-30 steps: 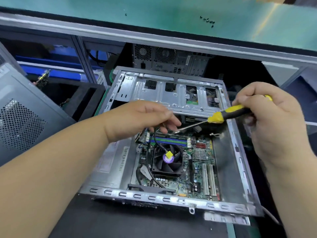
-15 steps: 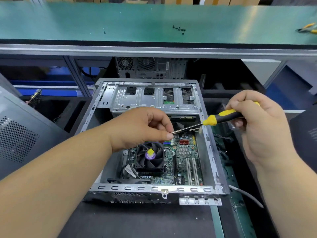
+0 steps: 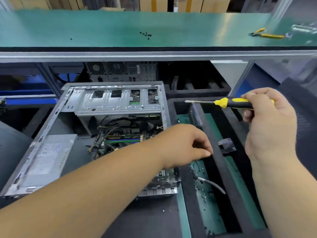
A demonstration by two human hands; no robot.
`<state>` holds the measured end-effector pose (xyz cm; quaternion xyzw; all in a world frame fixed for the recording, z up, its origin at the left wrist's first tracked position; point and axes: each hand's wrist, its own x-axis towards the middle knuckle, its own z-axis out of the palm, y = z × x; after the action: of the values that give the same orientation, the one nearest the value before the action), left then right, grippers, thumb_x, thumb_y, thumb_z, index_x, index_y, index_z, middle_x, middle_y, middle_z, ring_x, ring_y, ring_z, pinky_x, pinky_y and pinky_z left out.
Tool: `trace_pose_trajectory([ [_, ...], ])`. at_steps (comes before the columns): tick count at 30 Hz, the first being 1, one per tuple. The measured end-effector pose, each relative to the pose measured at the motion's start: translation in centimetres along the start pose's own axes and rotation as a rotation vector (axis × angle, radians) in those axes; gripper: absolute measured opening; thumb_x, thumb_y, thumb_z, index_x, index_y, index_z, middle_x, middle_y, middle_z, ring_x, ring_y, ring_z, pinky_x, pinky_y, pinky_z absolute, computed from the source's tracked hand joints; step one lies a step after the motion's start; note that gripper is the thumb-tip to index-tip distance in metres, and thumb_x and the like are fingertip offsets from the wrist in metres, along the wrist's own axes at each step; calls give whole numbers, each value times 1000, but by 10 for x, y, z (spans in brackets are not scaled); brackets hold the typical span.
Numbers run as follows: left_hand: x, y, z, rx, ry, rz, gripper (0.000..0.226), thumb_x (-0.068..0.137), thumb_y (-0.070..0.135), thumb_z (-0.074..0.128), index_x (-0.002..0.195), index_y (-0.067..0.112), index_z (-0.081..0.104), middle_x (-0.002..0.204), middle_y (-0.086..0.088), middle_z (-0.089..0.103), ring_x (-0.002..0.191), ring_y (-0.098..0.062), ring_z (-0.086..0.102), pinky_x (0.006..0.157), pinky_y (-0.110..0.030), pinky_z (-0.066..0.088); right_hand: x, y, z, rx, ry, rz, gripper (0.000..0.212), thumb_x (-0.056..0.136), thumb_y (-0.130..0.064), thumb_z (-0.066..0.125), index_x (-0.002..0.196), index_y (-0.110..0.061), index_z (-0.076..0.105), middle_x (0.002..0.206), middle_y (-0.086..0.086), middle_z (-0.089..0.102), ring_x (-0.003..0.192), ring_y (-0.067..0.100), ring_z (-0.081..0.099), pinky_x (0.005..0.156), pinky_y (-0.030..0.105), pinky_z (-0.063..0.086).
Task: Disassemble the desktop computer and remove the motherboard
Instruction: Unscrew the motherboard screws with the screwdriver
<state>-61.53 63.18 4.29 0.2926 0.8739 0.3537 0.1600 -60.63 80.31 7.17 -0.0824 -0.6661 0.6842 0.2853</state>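
Lying open on the dark work mat, the desktop computer case [image 3: 56, 121] fills the left half of the view. Its grey power supply [image 3: 46, 162] sits in the near-left corner, the perforated metal drive cage [image 3: 118, 100] spans the far end, and the motherboard [image 3: 127, 136] is inside the case between them, with coloured memory slots and loose cables showing above the forearm. The left hand [image 3: 187, 145] reaches across the case's right edge, over a black foam tray [image 3: 221, 162] beside it; its fingers are curled with the tips drawn together, and whether they pinch something small cannot be told. A grey cable [image 3: 212, 184] lies in the tray's green-floored slot below that hand. Further right, the right hand [image 3: 267, 121] grips a yellow-and-black screwdriver [image 3: 229, 102], shaft pointing left and held in the air over the tray. On the green bench shelf [image 3: 103, 28] above, small black screws [image 3: 145, 34] lie in a cluster, and yellow-handled pliers [image 3: 267, 34] rest at far right.
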Motion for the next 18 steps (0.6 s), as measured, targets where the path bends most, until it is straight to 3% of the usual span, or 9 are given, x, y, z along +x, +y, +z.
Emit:
trace_pose_trajectory([
  [3,5,2,3,-11,0,11,15,89,36,63,101,41,72,79,29,57,79,17,52,68,-7,38,0,0,-6,-17,-15,-2,8,73,-30,60,66,-28,62,65,-6,53,55,10,39,49,21,32],
  [7,-10,-12,-15,-43,70,-1,14,88,36,64,98,43,71,86,28,62,84,14,55,75,-12,43,-4,4,0,-34,-44,-2,8,77,-31,61,69,-29,62,63,-10,52,54,9,38,50,21,32],
  [10,-33,-35,-40,-66,148,-78,8,87,40,64,90,44,70,90,28,65,84,11,59,77,-18,48,-10,9,17,-54,-89,3,9,80,-33,61,71,-30,62,67,-4,53,56,10,37,51,23,32],
  [13,-57,-66,-66,-84,219,-166,7,86,38,65,84,41,71,83,30,66,73,15,59,63,-9,43,-18,15,41,-103,-145,3,9,81,-37,61,74,-32,63,71,-2,54,59,12,39,55,26,35],
  [16,-79,-100,-89,-84,274,-249,9,87,35,65,82,39,72,85,26,68,78,11,60,68,-17,41,-27,21,68,-159,-214,-5,11,83,-40,60,78,-31,63,64,-11,50,57,8,41,49,17,38],
  [18,-93,-119,-102,-70,296,-302,10,87,36,65,81,40,72,85,25,68,77,10,59,69,-19,41,-34,24,87,-194,-255,-4,13,82,-43,60,80,-31,64,62,-10,49,56,9,41,48,20,37],
])
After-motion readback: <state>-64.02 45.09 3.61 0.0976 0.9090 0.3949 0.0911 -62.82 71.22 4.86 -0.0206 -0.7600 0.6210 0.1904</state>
